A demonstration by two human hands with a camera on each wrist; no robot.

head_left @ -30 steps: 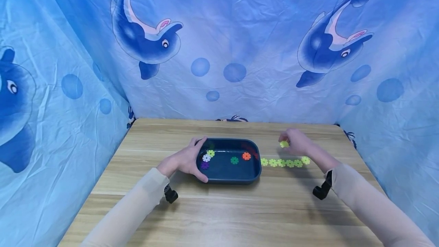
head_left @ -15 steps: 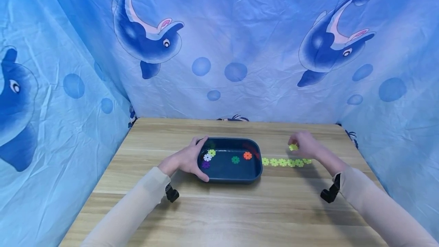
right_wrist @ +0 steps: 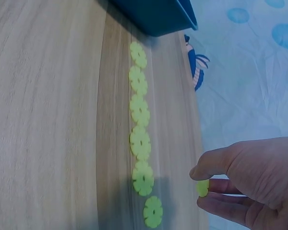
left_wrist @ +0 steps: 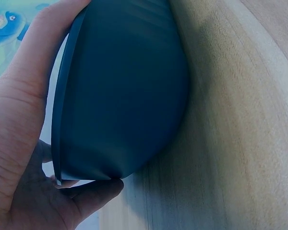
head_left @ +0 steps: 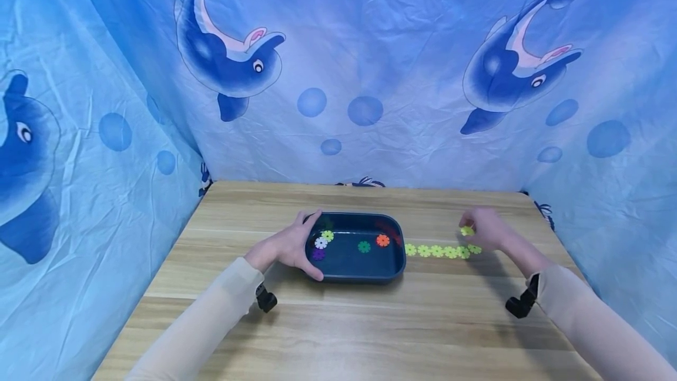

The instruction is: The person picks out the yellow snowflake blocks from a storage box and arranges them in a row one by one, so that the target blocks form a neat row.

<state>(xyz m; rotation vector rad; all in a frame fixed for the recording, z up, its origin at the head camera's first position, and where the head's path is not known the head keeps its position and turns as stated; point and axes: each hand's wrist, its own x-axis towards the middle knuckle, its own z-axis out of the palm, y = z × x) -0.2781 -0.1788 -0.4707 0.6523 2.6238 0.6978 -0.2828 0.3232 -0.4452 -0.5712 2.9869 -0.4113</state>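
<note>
My left hand (head_left: 292, 247) grips the left end of a dark blue rectangular tray (head_left: 355, 278), thumb at the near side and fingers at the far side. In the left wrist view the tray's outer wall (left_wrist: 120, 91) fills the middle. Between thumb and fingers my right hand (head_left: 488, 229) pinches a yellow-green snowflake disc (right_wrist: 202, 188), held above the table. Below it, a row of several yellow-green snowflake discs (head_left: 436, 251) runs rightward from the tray. The rightmost disc (right_wrist: 153, 212) lies slightly apart from the others.
Inside the tray are a white disc (head_left: 320, 243), a purple disc (head_left: 318, 254), a yellow-green disc (head_left: 328, 236), a green disc (head_left: 364, 247) and an orange disc (head_left: 382, 240). The wooden table (head_left: 359, 334) meets a blue dolphin-print curtain (head_left: 338, 63) at its back.
My right hand has moved to the right and slightly nearer, carrying the pinched disc along above the row. The left hand stays on the tray.
</note>
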